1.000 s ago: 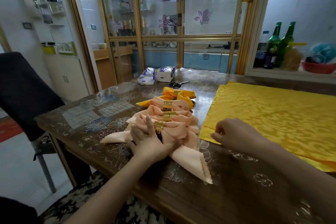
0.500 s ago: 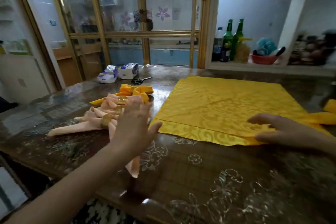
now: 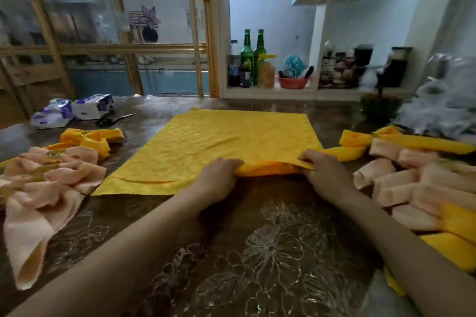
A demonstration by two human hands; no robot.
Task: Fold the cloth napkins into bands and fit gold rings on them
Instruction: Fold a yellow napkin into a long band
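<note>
A yellow patterned napkin lies spread flat on the table in front of me. My left hand and my right hand both grip its near right corner, which is lifted and bunched into a fold between them. On the left lies a pile of peach napkins fitted with gold rings, and a ringed yellow napkin behind them. On the right lie several rolled peach napkins and folded yellow ones.
The dark table has a floral clear cover. Scissors and two tissue packs sit at the back left. A ledge behind holds green bottles and a red bowl. A crumpled plastic bag lies at the far right.
My left hand left the peach napkin pile and moved right to the yellow napkin. Both hands now grip its near corner. My view has turned to the right.
</note>
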